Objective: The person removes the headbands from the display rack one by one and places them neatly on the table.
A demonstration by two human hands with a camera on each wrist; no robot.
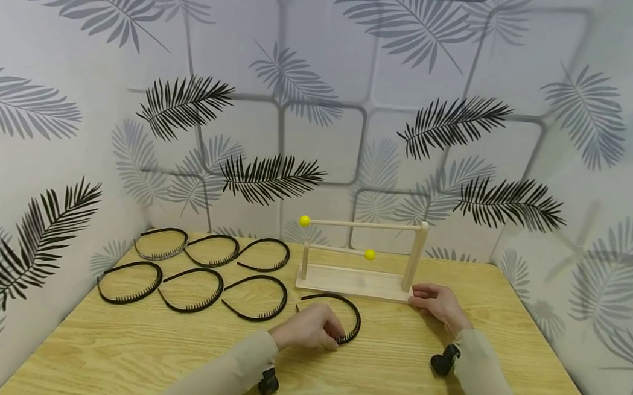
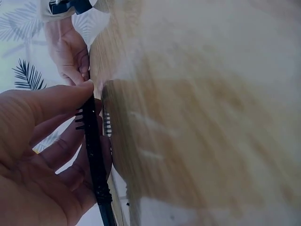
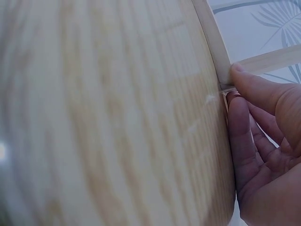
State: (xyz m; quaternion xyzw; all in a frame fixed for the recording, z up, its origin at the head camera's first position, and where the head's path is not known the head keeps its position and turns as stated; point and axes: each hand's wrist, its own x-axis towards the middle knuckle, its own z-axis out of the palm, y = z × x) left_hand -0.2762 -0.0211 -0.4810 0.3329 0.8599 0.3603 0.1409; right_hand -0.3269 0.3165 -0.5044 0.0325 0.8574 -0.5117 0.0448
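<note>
My left hand (image 1: 308, 328) pinches the toothed front part of a black comb headband (image 1: 358, 321) on the table. In the left wrist view the thumb lies on one side of the headband (image 2: 97, 162), with fingers behind it. Beyond it stands a pale wooden rack (image 1: 352, 279) with two horizontal rods, each tipped by a yellow ball (image 1: 305, 221). At the right end of the rack's base, my right hand (image 1: 440, 306) grips the corner. Its thumb presses the base edge (image 3: 220, 56) in the right wrist view, and the index finger sits just below.
To the left, several dark comb headbands (image 1: 201, 307) lie in two rows on the wood-grain table (image 1: 393, 371). One at the back left (image 1: 166, 255) looks partly greyish. A leaf-patterned wall covering (image 1: 320, 143) rises behind the table and along both sides.
</note>
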